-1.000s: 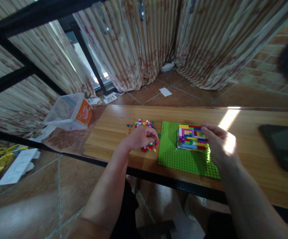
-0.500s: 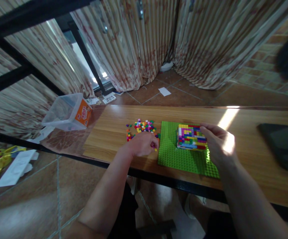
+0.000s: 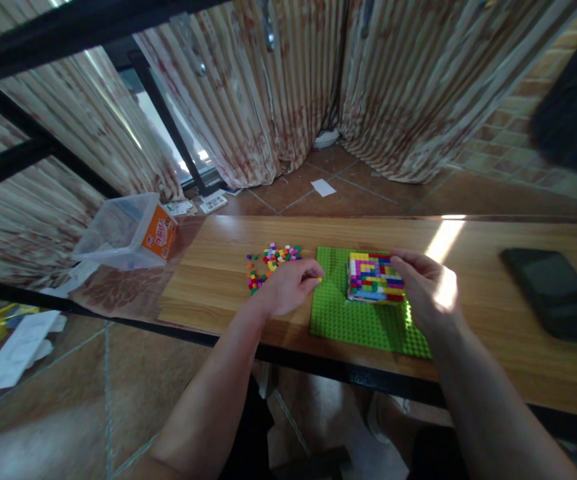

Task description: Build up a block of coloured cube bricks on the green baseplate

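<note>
A block built of many multicoloured toy bricks (image 3: pixel 374 279) stands on a green studded baseplate (image 3: pixel 333 321). My right hand (image 3: pixel 431 293) is closed at the block's right end, with its thumb and fingers against the upper right edge; the far fingers are partly hidden. At the baseplate's left edge, my left hand (image 3: pixel 291 288) pinches a small yellow brick (image 3: pixel 319 279), which shows only as a speck at the fingertips. Behind and left of that hand lies a pile of loose coloured bricks (image 3: pixel 281 254), partly covered by the hand.
The wooden table (image 3: pixel 203 273) has a dark front edge. A black phone-like slab (image 3: pixel 553 293) rests at the right. A clear plastic tub (image 3: pixel 118 233) with an orange label is beyond the left end. Papers lie on the floor, and curtains (image 3: pixel 288 100) hang behind.
My left hand has moved slightly right and away from me, up to the baseplate's edge, with the small yellow brick. The right hand stays at the block. The whole view has shifted a little.
</note>
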`<state>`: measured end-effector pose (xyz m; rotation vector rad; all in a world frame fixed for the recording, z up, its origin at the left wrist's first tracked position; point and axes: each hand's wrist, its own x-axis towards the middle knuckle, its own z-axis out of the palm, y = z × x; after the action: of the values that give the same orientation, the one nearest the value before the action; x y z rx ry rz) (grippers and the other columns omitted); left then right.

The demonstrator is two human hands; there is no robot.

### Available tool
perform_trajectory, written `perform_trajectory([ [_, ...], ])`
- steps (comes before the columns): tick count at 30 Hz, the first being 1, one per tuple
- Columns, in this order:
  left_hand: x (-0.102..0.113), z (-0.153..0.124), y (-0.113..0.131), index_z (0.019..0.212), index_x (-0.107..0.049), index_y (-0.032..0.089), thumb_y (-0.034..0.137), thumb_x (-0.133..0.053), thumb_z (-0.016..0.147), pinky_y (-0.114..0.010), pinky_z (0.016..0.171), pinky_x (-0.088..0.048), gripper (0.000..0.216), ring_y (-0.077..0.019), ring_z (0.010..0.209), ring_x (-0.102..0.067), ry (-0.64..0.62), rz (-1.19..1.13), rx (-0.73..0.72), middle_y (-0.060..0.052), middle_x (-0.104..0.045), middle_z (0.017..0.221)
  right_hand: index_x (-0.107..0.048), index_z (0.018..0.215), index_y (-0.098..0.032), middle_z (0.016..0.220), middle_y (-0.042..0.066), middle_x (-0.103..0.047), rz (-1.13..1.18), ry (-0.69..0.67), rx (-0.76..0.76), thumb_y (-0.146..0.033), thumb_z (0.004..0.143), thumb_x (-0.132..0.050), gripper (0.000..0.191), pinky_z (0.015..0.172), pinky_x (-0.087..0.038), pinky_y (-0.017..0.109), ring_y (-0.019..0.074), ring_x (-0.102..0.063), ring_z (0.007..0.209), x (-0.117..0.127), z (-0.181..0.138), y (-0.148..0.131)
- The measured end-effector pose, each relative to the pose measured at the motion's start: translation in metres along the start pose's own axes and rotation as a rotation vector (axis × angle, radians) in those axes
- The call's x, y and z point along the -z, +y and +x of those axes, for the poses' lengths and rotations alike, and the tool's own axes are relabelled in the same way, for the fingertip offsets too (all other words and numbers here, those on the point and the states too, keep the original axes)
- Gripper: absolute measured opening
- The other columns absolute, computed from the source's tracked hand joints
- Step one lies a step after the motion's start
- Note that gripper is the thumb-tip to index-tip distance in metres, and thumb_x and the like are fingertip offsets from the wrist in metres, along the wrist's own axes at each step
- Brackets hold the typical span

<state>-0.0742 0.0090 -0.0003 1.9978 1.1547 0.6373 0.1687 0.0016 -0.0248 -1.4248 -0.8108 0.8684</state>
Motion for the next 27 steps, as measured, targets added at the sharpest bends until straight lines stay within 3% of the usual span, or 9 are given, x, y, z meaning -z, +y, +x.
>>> perform_trajectory([
  [4, -0.008, 0.004, 0.005, 0.091, -0.07, 0.016, 0.011, -0.055, 0.088, -0.028, 0.076, -0.05, 0.016, -0.0153, 0.081, -0.064, 0.073, -0.052, -0.012, -0.004, -0.073, 0.088, -0.076, 0.085, -0.018, 0.076, 0.004, -0.075, 0.007, -0.002, 0.01, -0.037, 0.066, -0.081, 0.027, 0.053, -0.061, 0.03, 0.0149, -0.067, 0.057, -0.001, 0.0, -0.001],
  [12, -0.032, 0.007, 0.019, 0.091, -0.074, 0.016, 0.011, -0.06, 0.086, -0.029, 0.078, -0.052, 0.016, -0.0155, 0.081, -0.066, 0.221, -0.207, -0.026, -0.005, -0.074, 0.088, -0.076, 0.089, -0.018, 0.077, 0.004, -0.074, -0.026, -0.025, 0.039, -0.039, 0.069, -0.079, 0.029, 0.059, -0.063, 0.035, 0.0163, -0.068, 0.061, 0.001, 0.004, 0.004],
  [19, -0.041, 0.009, 0.017, 0.091, -0.077, 0.016, 0.013, -0.063, 0.086, -0.027, 0.071, -0.051, 0.015, -0.0147, 0.075, -0.065, 0.257, -0.222, -0.004, -0.004, -0.073, 0.083, -0.076, 0.087, -0.018, 0.079, 0.005, -0.075, -0.02, -0.019, 0.008, -0.039, 0.066, -0.08, 0.03, 0.059, -0.062, 0.034, 0.0163, -0.068, 0.063, 0.0, 0.004, 0.003],
  [27, -0.04, 0.01, 0.018, 0.088, -0.076, 0.016, 0.009, -0.062, 0.084, -0.028, 0.074, -0.053, 0.017, -0.0156, 0.078, -0.068, 0.287, -0.199, 0.034, -0.005, -0.077, 0.089, -0.076, 0.091, -0.017, 0.079, 0.006, -0.075, -0.061, -0.025, 0.01, -0.041, 0.067, -0.08, 0.033, 0.057, -0.062, 0.035, 0.0164, -0.067, 0.061, 0.002, 0.005, 0.004],
])
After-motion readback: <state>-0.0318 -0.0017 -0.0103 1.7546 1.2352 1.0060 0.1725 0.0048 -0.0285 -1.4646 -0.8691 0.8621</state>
